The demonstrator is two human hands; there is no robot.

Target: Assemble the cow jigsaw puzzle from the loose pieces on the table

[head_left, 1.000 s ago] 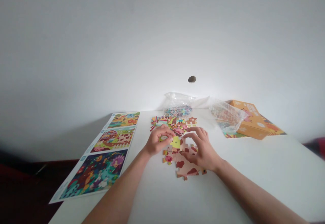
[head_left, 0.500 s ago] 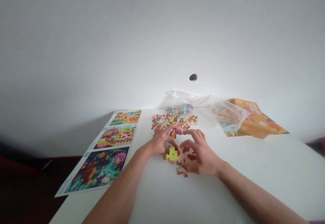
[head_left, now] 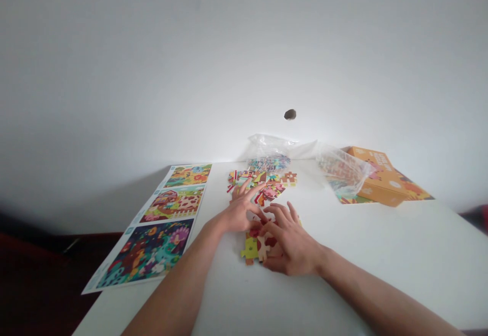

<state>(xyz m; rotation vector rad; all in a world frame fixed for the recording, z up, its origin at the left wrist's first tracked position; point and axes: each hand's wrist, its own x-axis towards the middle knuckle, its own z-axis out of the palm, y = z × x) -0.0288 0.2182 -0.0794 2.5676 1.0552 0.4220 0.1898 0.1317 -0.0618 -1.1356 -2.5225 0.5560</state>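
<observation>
The left hand [head_left: 240,214] is spread open, just below the loose jigsaw pieces [head_left: 272,189] at top middle. The right hand [head_left: 292,247] presses with curved fingers on the joined puzzle section [head_left: 250,248], lower middle of the white table [head_left: 381,254].

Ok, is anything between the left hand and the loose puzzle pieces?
Nothing visible is: the left hand is open, with its fingertips at the near edge of the loose pieces.
</observation>
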